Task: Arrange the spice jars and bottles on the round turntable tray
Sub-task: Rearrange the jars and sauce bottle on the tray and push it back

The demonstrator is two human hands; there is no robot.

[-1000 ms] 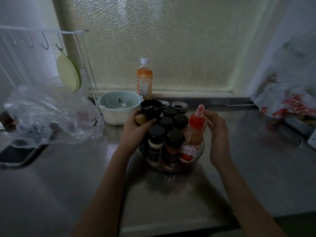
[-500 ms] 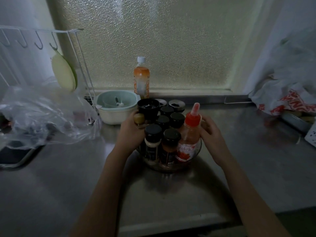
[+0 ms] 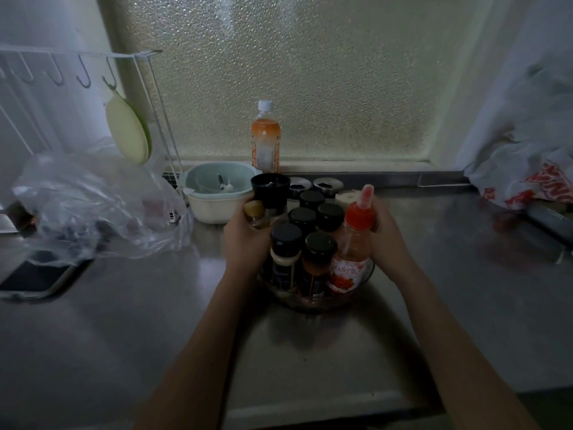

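Note:
A clear round turntable tray (image 3: 313, 301) stands on the steel counter, packed with several black-lidded spice jars (image 3: 319, 243). A red-capped squeeze bottle (image 3: 353, 252) stands at its right front. A tall black grinder (image 3: 270, 189) rises at the back left, with a small tan-lidded jar (image 3: 255, 212) beside it. My left hand (image 3: 245, 240) wraps the left side of the cluster, fingers around the tan-lidded jar. My right hand (image 3: 386, 234) cups the right side, with its fingers behind the red-capped bottle. The fingertips of both hands are hidden by the jars.
An orange drink bottle (image 3: 265, 141) and a pale bowl (image 3: 217, 197) stand behind the tray by the window sill. A clear plastic bag (image 3: 93, 206) and a phone (image 3: 37, 277) lie at the left under a wire rack (image 3: 148, 97). A printed bag (image 3: 527, 181) sits at the right.
My right hand has come in from an open pose beside the red-capped bottle and closed against the tray's right side. My left hand has stayed on the left of the jars.

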